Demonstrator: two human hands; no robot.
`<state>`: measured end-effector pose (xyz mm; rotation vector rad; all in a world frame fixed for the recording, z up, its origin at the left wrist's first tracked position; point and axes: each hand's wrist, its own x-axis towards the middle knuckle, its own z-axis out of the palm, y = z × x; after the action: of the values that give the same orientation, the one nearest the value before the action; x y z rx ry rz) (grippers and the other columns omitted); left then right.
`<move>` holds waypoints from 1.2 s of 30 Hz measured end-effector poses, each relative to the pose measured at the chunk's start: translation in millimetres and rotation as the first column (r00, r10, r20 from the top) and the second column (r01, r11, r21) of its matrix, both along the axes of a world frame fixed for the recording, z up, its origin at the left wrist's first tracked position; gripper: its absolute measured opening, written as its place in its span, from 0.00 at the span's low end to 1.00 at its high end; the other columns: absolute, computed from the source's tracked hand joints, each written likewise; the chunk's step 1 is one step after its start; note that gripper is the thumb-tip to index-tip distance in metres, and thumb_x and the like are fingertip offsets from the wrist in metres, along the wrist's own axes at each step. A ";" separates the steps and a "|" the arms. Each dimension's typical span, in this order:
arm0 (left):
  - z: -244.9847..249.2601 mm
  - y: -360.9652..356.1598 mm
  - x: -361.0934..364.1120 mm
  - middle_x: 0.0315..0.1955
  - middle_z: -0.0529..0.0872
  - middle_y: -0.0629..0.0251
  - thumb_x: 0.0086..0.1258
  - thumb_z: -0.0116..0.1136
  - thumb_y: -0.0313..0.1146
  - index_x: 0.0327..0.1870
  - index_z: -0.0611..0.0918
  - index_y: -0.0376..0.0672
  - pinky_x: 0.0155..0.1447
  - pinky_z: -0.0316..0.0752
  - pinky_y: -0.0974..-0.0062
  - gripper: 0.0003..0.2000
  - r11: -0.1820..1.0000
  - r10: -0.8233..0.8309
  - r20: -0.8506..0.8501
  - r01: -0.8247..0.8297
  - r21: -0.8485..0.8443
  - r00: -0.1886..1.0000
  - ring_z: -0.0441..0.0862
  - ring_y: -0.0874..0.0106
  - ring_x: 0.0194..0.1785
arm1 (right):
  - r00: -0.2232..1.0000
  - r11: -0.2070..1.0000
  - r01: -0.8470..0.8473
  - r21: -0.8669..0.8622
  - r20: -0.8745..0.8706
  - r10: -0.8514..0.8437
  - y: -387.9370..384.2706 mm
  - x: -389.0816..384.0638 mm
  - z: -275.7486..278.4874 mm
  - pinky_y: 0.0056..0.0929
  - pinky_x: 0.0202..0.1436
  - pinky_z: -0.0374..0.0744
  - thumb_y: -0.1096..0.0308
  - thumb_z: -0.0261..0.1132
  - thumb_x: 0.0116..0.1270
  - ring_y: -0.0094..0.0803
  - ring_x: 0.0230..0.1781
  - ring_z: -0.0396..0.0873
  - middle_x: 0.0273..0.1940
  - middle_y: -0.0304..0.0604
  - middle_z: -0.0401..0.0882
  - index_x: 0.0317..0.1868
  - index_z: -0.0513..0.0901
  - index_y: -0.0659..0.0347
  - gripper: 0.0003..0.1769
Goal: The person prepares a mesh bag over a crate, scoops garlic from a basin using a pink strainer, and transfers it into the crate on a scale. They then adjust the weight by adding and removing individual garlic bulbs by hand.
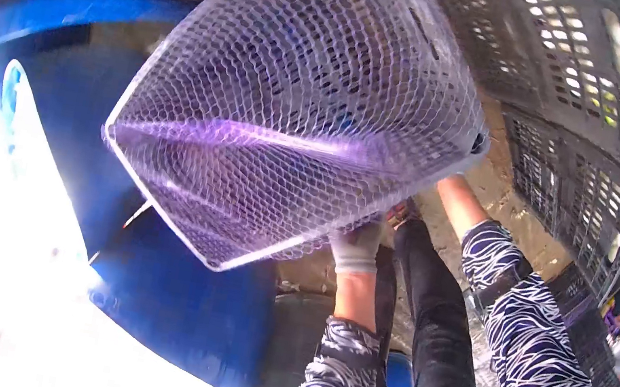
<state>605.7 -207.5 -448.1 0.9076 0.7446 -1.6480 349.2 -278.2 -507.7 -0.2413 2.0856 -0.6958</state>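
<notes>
A large purplish mesh net [263,177] on a stiff, angular pale frame fills the upper middle of the head view. It is lifted and tilted, with one corner pointing left and another down. My left hand [356,249], in a pale glove, is at the net's lower edge, and its fingers are hidden behind the mesh. My right hand is almost wholly hidden behind the net's right corner; only the wrist [457,195] shows. The raised net appears held between both hands. Below it on the left is a big blue tub [182,320], partly in glaring light.
Stacked black slatted crates [568,171] stand along the right, with pale and green items showing through the slots. A blue curved rim [79,7] is at the upper left. A thin stick [136,214] projects below the net. Brown floor [522,200] shows between net and crates.
</notes>
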 end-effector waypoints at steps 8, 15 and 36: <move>111.6 -26.7 136.4 0.21 0.72 0.75 0.61 0.48 0.30 0.35 0.77 0.42 0.36 0.67 0.78 0.06 0.861 0.465 0.067 -0.433 -0.265 0.883 0.68 0.78 0.25 | 0.995 0.995 -0.100 -0.004 0.013 0.100 -26.2 -9.7 4.3 0.31 0.55 0.73 0.65 0.55 0.73 0.32 0.51 0.77 0.50 0.40 0.78 0.54 0.78 0.61 0.14; 87.9 -10.8 176.7 0.41 0.82 0.63 0.64 0.60 0.34 0.56 0.75 0.37 0.50 0.74 0.74 0.20 0.908 -0.381 0.915 0.238 0.344 0.131 0.78 0.72 0.42 | 0.987 0.988 -0.154 0.005 0.034 0.154 -31.1 -7.3 11.6 0.30 0.58 0.72 0.66 0.56 0.73 0.32 0.53 0.76 0.53 0.41 0.77 0.56 0.78 0.62 0.15; 253.0 10.5 117.6 0.56 0.75 0.61 0.65 0.57 0.20 0.67 0.69 0.36 0.64 0.68 0.71 0.27 0.926 -0.369 0.755 0.142 0.351 0.542 0.73 0.71 0.59 | 0.500 0.250 -0.858 -0.448 -0.623 0.602 -162.4 175.9 315.1 0.35 0.59 0.74 0.75 0.63 0.65 0.37 0.53 0.77 0.51 0.45 0.79 0.52 0.78 0.67 0.15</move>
<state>723.4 -197.0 -195.1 1.8683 0.1476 -1.1499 525.2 -440.6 -192.6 -1.8406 1.5108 -0.8447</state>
